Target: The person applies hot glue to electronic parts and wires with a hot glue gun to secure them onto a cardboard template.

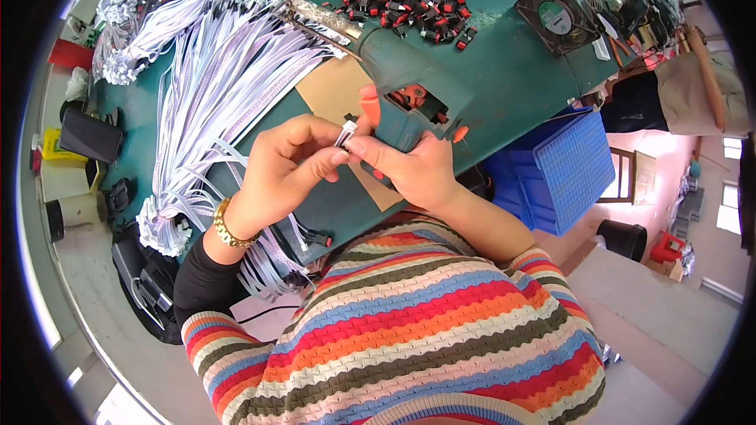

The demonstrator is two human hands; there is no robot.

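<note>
My left hand point(285, 164), a gold bracelet on its wrist, is closed in a pinch near the middle of the picture. Between its fingertips is a small white wire connector point(349, 127) with short wires. Touching or nearly touching it is the thumb of my right hand point(417, 167). That hand's fingers are wrapped round a teal plastic housing point(403, 127), and partly hidden by it. An opening in the housing shows red and dark parts inside; orange pieces point(368, 106) stick out at its side. Under both hands lies a brown cardboard sheet point(327, 86).
Bundled white ribbon cables point(228, 71) cover the left of the green table point(512, 102). Beyond the housing lies a heap of red-and-black switches point(409, 4). A black fan point(557, 12) stands far right, with a blue crate point(567, 169) below the edge. Another person point(677, 86) is at right.
</note>
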